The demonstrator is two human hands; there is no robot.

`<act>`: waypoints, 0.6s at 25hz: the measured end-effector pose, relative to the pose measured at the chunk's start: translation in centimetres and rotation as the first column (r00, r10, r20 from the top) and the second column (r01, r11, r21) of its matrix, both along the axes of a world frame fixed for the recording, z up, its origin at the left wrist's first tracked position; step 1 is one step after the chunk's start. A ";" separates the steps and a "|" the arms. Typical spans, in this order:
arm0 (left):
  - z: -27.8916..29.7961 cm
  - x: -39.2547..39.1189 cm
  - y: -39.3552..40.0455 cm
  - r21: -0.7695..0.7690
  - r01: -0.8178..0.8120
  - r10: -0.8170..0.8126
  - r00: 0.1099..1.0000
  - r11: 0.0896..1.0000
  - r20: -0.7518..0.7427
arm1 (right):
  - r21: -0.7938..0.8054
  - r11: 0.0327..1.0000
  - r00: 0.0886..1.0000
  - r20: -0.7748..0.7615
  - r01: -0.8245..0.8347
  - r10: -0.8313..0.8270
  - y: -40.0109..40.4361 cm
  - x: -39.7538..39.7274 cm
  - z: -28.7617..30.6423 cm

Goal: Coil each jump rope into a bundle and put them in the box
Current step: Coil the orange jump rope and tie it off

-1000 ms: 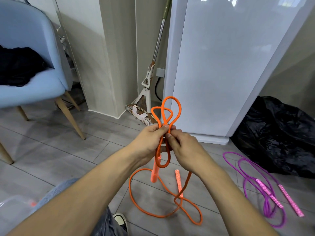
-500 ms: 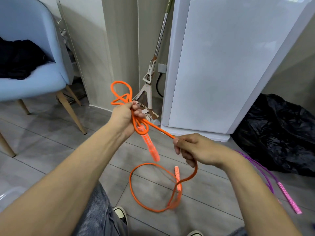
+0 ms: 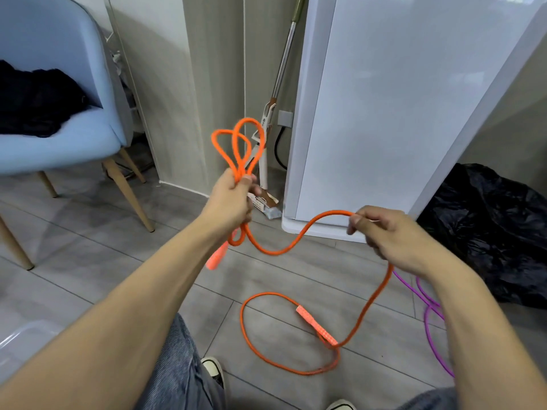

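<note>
My left hand (image 3: 232, 199) grips a bunch of loops of the orange jump rope (image 3: 278, 250); the loops stick up above my fist and one orange handle (image 3: 216, 257) hangs below it. From there the rope sags across to my right hand (image 3: 384, 232), which pinches it between thumb and fingers. The rest trails down to the floor in a loose loop around the second orange handle (image 3: 316, 325). A purple jump rope (image 3: 426, 318) lies on the floor at the right, partly hidden by my right arm. A clear plastic box (image 3: 17, 341) shows at the lower left edge.
A light blue chair (image 3: 59, 137) with dark clothing stands at the left. A mop (image 3: 268, 161) leans in the corner beside a tall white appliance (image 3: 399, 113). A black plastic bag (image 3: 488, 229) lies at the right. My knees and shoes are at the bottom.
My hands, together a second ago, have drawn apart. The right hand has slid out to the right along the rope, and slack has come off the floor loop.
</note>
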State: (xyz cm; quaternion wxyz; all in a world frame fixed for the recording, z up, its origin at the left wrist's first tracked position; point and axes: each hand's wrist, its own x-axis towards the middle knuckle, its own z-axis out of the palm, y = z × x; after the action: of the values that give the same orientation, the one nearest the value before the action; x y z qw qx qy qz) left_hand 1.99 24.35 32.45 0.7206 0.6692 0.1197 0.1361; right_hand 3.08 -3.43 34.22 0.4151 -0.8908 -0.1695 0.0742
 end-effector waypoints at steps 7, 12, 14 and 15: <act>0.3 -3.0 -4.3 0.192 0.363 -0.365 0.931 0.912 -0.027 | 0.123 0.982 0.989 0.052 -0.142 0.136 5.1 -1.8 -0.1; 0.7 -3.9 -5.1 0.339 0.477 -0.484 0.872 0.811 -0.071 | 0.124 0.991 0.994 0.095 -0.058 0.046 5.2 -2.0 0.0; 0.6 -3.9 -4.9 0.402 0.512 -0.518 0.849 0.759 -0.103 | 0.128 0.990 0.995 0.087 -0.059 0.048 5.1 -2.1 0.0; 0.5 -3.9 -4.7 0.435 0.517 -0.525 0.844 0.738 -0.112 | 0.125 0.990 0.995 0.085 -0.059 0.048 5.2 -2.1 0.0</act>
State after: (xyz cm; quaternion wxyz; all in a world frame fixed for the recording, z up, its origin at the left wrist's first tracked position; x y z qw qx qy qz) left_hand -1.88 19.63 32.97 0.5567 0.8220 -0.1134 -0.0407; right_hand 1.02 1.76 34.18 0.4617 -0.8599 -0.2146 0.0378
